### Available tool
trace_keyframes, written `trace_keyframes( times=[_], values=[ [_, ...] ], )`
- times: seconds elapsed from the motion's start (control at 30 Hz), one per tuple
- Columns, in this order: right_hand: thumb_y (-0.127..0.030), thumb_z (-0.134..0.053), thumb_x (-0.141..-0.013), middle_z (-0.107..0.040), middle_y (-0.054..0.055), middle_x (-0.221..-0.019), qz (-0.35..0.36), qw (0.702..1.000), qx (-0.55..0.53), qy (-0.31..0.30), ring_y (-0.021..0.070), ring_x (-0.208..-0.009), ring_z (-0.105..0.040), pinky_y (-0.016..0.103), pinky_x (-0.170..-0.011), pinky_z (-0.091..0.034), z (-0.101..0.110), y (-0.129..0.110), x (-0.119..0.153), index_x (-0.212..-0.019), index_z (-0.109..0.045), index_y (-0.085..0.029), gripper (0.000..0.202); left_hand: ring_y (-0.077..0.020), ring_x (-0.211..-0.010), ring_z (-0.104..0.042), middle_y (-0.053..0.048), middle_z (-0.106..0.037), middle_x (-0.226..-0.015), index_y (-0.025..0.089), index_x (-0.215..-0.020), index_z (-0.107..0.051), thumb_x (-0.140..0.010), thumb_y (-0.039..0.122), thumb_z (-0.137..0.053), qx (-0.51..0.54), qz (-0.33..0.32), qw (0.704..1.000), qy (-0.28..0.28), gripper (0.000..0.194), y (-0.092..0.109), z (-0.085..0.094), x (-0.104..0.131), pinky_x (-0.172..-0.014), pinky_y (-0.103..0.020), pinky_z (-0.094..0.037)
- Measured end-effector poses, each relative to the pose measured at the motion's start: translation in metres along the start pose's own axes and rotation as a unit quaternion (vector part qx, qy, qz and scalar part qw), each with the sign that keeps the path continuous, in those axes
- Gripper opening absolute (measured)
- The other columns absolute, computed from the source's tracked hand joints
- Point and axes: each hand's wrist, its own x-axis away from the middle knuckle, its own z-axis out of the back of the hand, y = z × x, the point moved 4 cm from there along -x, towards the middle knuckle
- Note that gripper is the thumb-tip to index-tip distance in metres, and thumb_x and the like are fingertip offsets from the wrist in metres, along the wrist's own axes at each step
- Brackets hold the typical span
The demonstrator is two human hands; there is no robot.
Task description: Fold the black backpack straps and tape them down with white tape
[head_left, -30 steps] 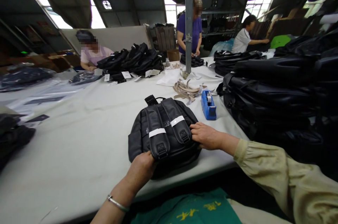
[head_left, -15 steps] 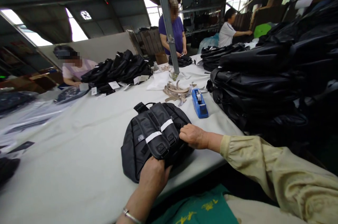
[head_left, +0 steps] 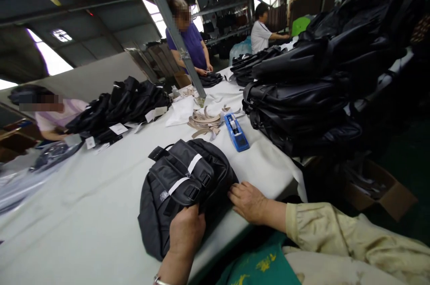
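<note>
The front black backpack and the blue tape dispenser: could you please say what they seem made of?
The front black backpack looks like leather or imitation leather (which, I cannot tell), softly shiny and creased. The blue tape dispenser is probably hard plastic, slightly glossy, judging by its evenly coloured, rigid shell.

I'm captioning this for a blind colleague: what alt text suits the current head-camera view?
A person handles a black backpack on a pale table, the left hand at a strap's lower end and the right hand against the backpack's side. Beyond are a blue tape dispenser, beige strips, piles of black bags and co-workers.
</note>
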Motion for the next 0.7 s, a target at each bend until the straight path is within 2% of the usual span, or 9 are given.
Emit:
trace_keyframes(
  times=[0.1,0.2,0.27,0.33,0.43,0.57,0.7],
  values=[
    [-0.042,-0.056,-0.089,-0.065,0.015,-0.107,-0.006,0.999,0.026,-0.046,0.0292,-0.103,-0.055,0.047,-0.089,-0.041,0.004,0.010,-0.021,-0.119,-0.060,-0.011,0.043,-0.0299,-0.074,-0.070,-0.016,-0.073,-0.083,0.013,-0.108,-0.068,-0.087,0.027,-0.046,0.003,-0.033,0.998,0.052,0.034,-0.006,-0.004,0.001,-0.067,-0.036,-0.051],
    [-0.040,-0.049,-0.093,-0.067,0.012,-0.094,-0.030,0.997,0.035,-0.067,0.0255,-0.091,-0.057,0.043,-0.082,-0.041,0.010,0.017,-0.039,-0.102,-0.067,-0.015,0.032,-0.0275,-0.066,-0.069,-0.013,-0.072,-0.074,0.012,-0.110,-0.068,-0.086,0.025,-0.048,-0.003,-0.071,0.992,0.105,0.034,-0.012,-0.007,0.001,-0.062,-0.035,-0.052],
    [-0.041,-0.046,-0.095,-0.067,0.012,-0.089,-0.045,0.996,0.032,-0.077,0.0244,-0.086,-0.058,0.041,-0.078,-0.040,0.011,0.019,-0.047,-0.092,-0.069,-0.016,0.034,-0.0258,-0.061,-0.068,-0.011,-0.071,-0.070,0.012,-0.110,-0.068,-0.085,0.023,-0.051,-0.014,-0.091,0.987,0.133,0.032,-0.015,-0.007,0.002,-0.059,-0.033,-0.052],
    [-0.045,-0.049,-0.093,-0.067,0.013,-0.088,-0.054,0.996,0.029,-0.072,0.0253,-0.086,-0.058,0.040,-0.077,-0.040,0.010,0.018,-0.052,-0.091,-0.069,-0.015,0.036,-0.0248,-0.060,-0.067,-0.010,-0.071,-0.068,0.012,-0.106,-0.069,-0.083,0.022,-0.054,-0.026,-0.111,0.983,0.144,0.029,-0.013,-0.004,0.002,-0.058,-0.032,-0.052],
    [-0.046,-0.058,-0.087,-0.067,0.015,-0.093,-0.058,0.997,0.025,-0.047,0.0277,-0.089,-0.058,0.041,-0.077,-0.040,0.008,0.013,-0.056,-0.096,-0.068,-0.011,0.037,-0.0242,-0.065,-0.068,-0.011,-0.072,-0.076,0.012,-0.107,-0.067,-0.083,0.025,-0.056,-0.023,-0.128,0.983,0.133,0.029,0.003,0.007,0.003,-0.062,-0.031,-0.052],
    [-0.039,-0.057,-0.086,-0.066,0.016,-0.097,-0.058,0.997,0.016,-0.038,0.0296,-0.093,-0.055,0.043,-0.080,-0.041,0.003,0.006,-0.054,-0.100,-0.065,-0.009,0.033,-0.0263,-0.077,-0.068,-0.012,-0.070,-0.084,0.012,-0.106,-0.063,-0.086,0.039,-0.056,-0.015,-0.083,0.991,0.103,0.034,0.038,0.024,-0.008,-0.068,-0.033,-0.052],
    [-0.042,-0.059,-0.085,-0.062,0.019,-0.108,-0.074,0.996,0.003,-0.051,0.0313,-0.101,-0.052,0.046,-0.085,-0.042,-0.007,0.005,-0.038,-0.112,-0.061,-0.007,0.044,-0.0279,-0.086,-0.066,-0.012,-0.068,-0.088,0.014,-0.089,-0.064,-0.084,0.023,-0.055,-0.032,-0.073,0.994,0.081,0.014,0.064,0.026,-0.028,-0.076,-0.036,-0.051]
  ],
)
